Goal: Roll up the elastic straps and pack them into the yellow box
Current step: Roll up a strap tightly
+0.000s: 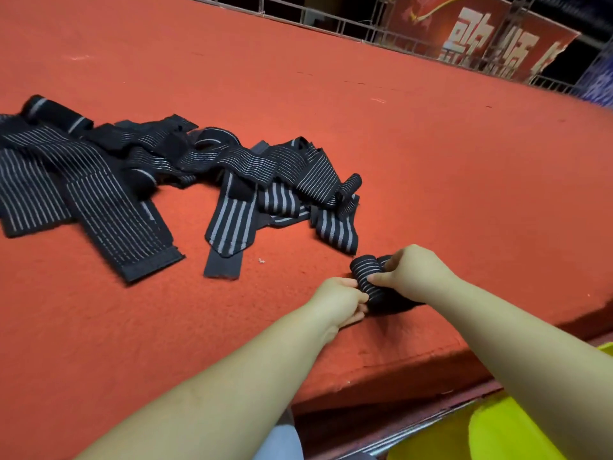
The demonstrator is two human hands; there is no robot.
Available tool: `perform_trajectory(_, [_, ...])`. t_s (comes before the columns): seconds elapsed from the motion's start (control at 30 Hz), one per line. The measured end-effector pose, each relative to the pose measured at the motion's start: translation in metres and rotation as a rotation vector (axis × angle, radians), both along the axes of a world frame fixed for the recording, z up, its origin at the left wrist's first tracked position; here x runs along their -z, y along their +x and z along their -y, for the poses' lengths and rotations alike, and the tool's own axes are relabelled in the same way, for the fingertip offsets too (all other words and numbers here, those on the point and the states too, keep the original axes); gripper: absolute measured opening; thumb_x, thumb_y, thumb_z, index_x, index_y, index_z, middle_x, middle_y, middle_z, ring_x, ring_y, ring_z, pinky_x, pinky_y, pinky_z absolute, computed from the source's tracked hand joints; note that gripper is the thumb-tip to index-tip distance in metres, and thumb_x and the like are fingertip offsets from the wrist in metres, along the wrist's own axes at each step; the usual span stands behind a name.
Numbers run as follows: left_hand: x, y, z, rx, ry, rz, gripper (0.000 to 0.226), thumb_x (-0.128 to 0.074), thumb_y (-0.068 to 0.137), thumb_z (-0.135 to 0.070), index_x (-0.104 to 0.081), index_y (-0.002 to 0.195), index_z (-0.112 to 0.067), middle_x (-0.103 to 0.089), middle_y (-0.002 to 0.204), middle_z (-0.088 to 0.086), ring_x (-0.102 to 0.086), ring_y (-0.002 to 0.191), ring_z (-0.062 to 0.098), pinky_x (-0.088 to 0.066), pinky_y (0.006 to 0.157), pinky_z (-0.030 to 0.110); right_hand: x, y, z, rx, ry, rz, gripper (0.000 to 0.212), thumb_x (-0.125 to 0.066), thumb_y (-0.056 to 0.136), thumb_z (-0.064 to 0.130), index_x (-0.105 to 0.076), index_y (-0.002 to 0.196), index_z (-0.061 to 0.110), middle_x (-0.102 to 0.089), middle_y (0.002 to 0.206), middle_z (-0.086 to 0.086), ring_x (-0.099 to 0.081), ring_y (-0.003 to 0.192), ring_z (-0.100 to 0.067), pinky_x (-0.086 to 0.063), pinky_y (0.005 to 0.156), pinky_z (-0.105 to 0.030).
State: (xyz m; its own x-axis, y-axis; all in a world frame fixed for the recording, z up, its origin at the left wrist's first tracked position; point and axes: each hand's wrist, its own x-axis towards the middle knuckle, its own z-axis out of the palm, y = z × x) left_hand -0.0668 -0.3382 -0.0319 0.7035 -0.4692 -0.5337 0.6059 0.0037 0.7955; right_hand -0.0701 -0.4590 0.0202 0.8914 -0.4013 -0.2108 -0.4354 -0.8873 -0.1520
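Note:
A black elastic strap with grey stripes, partly rolled, lies near the front edge of the red table. My left hand pinches its near end, and my right hand grips the roll from the right with curled fingers. A loose tail of the strap trails under my right wrist. A heap of unrolled striped straps spreads across the table's left and middle. One rolled strap sits at the heap's far left. Part of the yellow box shows at the bottom right, below the table edge.
The red felt-covered table stretches far back and right. Beyond its far edge stand a metal railing and a red banner. The table's front edge runs diagonally just below my hands.

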Motion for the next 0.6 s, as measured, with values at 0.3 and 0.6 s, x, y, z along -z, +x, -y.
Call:
perform_trajectory(0.3, [0.006, 0.000, 0.006, 0.037, 0.178, 0.162, 0.019, -0.046, 0.092, 0.001, -0.050, 0.079, -0.013, -0.053, 0.071, 0.006, -0.053, 0.069, 0.017, -0.049, 0.075, 0.031, 0.006, 0.002, -0.003, -0.022, -0.105, -0.043, 0.044, -0.068, 0.082, 0.041, -0.043, 0.060, 0.012, -0.042, 0.056, -0.002, -0.038, 0.050, -0.014, -0.023, 0.043, -0.027])
perform_trajectory(0.6, [-0.008, 0.019, -0.032, -0.011, 0.141, 0.217, 0.032, -0.048, 0.093, -0.005, -0.052, 0.124, -0.012, -0.056, 0.089, 0.000, -0.054, 0.070, 0.010, -0.046, 0.063, 0.020, -0.011, 0.012, -0.036, -0.091, -0.052, 0.136, 0.044, -0.067, 0.083, 0.042, -0.058, 0.119, 0.017, -0.061, 0.118, -0.004, -0.057, 0.109, -0.024, -0.045, 0.082, -0.032])
